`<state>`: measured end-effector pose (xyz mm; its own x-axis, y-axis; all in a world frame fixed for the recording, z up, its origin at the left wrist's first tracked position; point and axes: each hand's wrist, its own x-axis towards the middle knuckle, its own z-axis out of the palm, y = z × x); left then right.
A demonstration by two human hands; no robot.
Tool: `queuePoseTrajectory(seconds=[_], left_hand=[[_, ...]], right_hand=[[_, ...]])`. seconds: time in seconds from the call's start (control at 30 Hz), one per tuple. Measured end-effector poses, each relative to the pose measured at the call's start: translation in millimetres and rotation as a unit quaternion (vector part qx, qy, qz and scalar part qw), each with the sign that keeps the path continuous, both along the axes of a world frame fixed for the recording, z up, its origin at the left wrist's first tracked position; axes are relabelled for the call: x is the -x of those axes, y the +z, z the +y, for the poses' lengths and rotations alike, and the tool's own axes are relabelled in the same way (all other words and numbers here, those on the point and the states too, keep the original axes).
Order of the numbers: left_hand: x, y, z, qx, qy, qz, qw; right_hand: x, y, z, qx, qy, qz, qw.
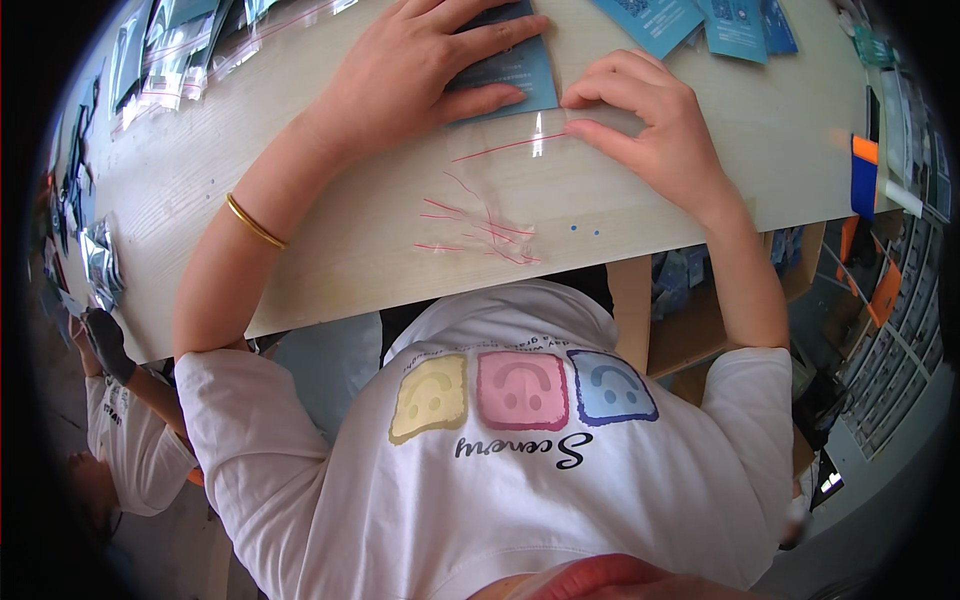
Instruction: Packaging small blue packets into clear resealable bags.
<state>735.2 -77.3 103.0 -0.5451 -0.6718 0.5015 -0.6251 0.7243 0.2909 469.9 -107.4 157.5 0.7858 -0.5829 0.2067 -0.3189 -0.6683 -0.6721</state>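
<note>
My left hand [420,70] lies flat with spread fingers on a dark blue card [525,75] and holds it down on the pale wooden table [330,240]. My right hand [650,125] is curled beside it, its fingertips pinching the edge of a clear plastic bag [545,130] with a red seal strip that lies along the card's lower edge. Whether the card sits partly inside the bag I cannot tell. A gold bangle [255,222] circles my left wrist.
A small heap of clear bags with red strips [480,225] lies near the table's front edge. More blue cards [690,20] lie at the back right, clear bags [180,50] at the back left. A co-worker's gloved hand [105,340] is at the left. Shelves [900,300] stand right.
</note>
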Motion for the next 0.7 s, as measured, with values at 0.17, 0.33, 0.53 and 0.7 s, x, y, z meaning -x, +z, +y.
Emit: queuePoseTrajectory(seconds=[0.17,0.33,0.53,0.7], left_hand=[[7,26,8,-0.117,0.047,-0.089,0.988],[5,-6,-6,0.122,-0.053,0.105,0.986],[4,40,15,-0.115,0.046,-0.076,0.989],[1,30,16,-0.067,0.032,-0.036,0.997]], right_hand=[[2,-2,2,-0.067,0.025,-0.006,0.997],[-2,-2,8,-0.012,0.029,0.035,0.999],[-8,-3,16,0.132,0.042,0.065,0.988],[-5,22,68,-0.063,0.19,-0.014,0.98]])
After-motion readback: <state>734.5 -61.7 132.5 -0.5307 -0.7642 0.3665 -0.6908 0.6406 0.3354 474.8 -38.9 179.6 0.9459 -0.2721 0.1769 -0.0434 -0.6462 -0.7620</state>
